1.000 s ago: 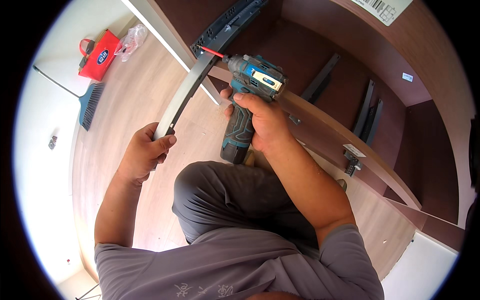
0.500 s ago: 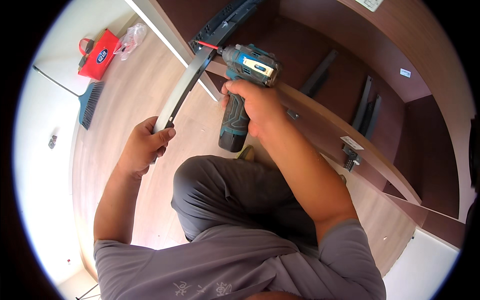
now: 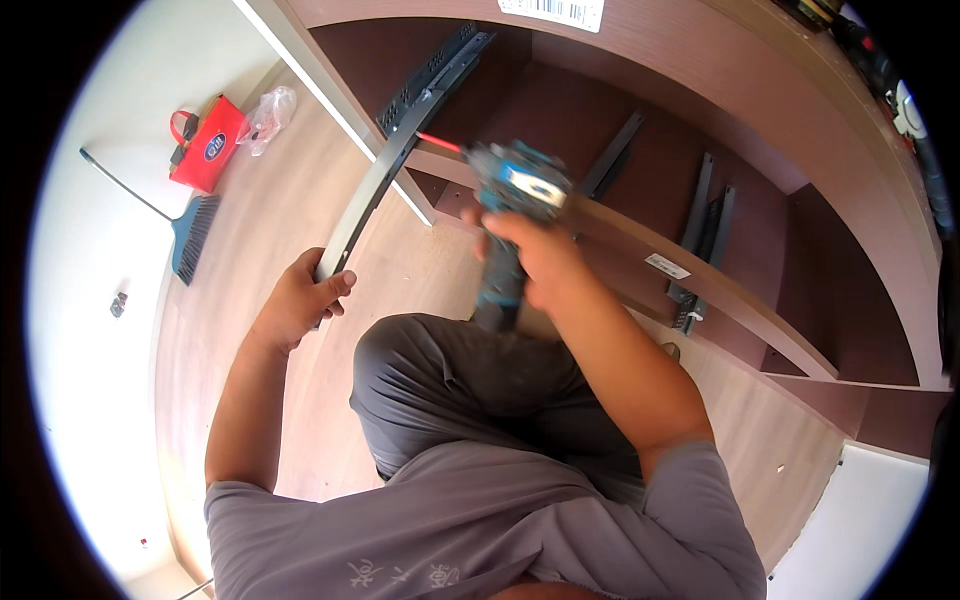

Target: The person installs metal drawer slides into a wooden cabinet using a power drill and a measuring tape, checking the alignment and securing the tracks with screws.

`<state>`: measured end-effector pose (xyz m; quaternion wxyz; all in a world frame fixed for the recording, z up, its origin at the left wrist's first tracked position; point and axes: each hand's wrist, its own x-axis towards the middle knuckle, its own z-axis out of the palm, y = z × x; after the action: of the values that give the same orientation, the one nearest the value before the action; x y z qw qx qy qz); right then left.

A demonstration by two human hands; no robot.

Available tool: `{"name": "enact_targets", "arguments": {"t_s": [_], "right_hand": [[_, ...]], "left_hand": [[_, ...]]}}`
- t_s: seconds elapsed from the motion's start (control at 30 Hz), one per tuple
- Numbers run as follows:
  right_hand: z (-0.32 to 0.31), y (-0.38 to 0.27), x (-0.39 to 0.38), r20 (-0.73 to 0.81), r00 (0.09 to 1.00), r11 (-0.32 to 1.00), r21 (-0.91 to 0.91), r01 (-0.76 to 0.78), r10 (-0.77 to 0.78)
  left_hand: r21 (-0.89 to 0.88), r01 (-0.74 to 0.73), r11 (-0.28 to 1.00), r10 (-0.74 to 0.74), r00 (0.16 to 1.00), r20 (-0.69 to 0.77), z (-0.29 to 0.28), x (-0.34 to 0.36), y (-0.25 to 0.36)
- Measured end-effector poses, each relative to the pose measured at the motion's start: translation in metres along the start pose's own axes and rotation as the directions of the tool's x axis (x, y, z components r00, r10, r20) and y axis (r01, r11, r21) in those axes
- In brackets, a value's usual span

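Clasping rail (image 3: 372, 195): left hand (image 3: 302, 303) | drill (image 3: 515, 180): right hand (image 3: 535, 250), forearm (image 3: 625, 340) slanting leftward

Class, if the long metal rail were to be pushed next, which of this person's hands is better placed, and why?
Probably the left: the left hand grips the near end of the rail, while the right hand is occupied holding the drill.

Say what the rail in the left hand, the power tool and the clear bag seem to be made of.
Rail: probably metal with a smooth, satin grey finish, judging by its thin edges and pale sheen.
Power tool: likely a moulded plastic housing, dark and blue; blur hides its finish.
Clear bag: apparently thin plastic film, see-through and crumpled.
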<state>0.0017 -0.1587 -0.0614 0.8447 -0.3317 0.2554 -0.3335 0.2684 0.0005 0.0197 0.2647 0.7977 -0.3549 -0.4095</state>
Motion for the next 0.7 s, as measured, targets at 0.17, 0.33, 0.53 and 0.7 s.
{"name": "enact_targets", "arguments": {"t_s": [0.17,0.33,0.53,0.7], "right_hand": [[-0.059,-0.012,-0.124,-0.066,0.998,0.996,-0.094,-0.008,0.002],[-0.085,-0.015,-0.223,-0.111,0.994,0.999,-0.036,-0.012,0.008],[-0.124,0.017,-0.266,-0.197,0.978,0.996,0.043,0.077,-0.067],[-0.138,0.025,-0.262,-0.249,0.967,0.994,0.076,0.075,-0.053]], "left_hand": [[0.463,-0.382,0.800,0.545,0.786,-0.292,0.016,-0.012,0.002],[0.307,-0.758,0.575,0.802,0.596,-0.030,0.080,-0.027,0.046],[0.389,-0.704,0.595,0.434,0.688,0.581,0.217,0.055,0.042],[0.501,-0.813,0.296,0.412,0.582,0.701,0.267,0.090,0.054]]}}
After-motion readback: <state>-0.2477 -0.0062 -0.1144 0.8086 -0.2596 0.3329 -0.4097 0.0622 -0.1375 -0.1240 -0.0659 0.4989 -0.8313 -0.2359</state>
